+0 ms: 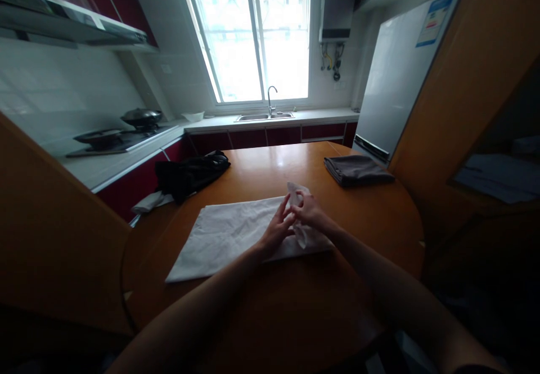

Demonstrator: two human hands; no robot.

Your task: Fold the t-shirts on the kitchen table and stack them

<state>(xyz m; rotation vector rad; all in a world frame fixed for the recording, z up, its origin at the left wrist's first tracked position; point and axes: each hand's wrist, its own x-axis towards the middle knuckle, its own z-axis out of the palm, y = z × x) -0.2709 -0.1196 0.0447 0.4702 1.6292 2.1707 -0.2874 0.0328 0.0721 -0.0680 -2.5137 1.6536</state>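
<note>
A white cloth (228,233), flat and lightly wrinkled, lies across the near middle of the wooden table. Its right end is raised into a folded edge between my hands. My right hand (311,212) pinches this raised edge with curled fingers. Close against it on the left, my left hand (277,228) has its fingers stretched out and apart, touching the cloth beside the fold. The fingertips of both hands nearly meet. I cannot tell whether the cloth is a garment or a plain sheet.
On the round wooden table (270,166), a folded dark grey cloth (356,170) lies at the right and a black cloth bundle (192,174) at the left. Part of a whitish cloth (152,201) hangs at the left edge. Beyond are a sink (264,117), stove pans (141,117) and a fridge (399,76).
</note>
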